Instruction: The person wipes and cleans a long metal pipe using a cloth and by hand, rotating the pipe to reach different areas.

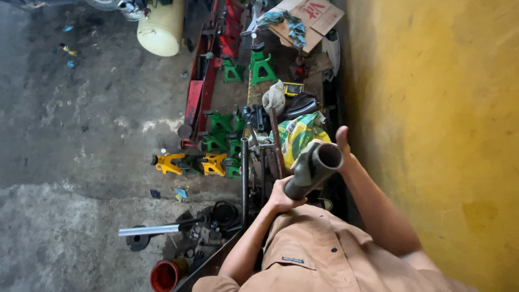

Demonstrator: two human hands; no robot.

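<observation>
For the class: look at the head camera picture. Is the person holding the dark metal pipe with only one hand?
No. Both hands are on the metal pipe: the left hand holds its lower end and the right hand steadies its open upper end.

One grey metal pipe [313, 168], two yellow jack stands [168, 163], about six green jack stands [261, 66] standing along the wall, one cream tank [161, 26], one red bucket [165, 274] sitting below.

Green jack stands [262, 65], yellow jack stands [168, 163], cream tank [160, 27], yellow wall [432, 135]
</observation>
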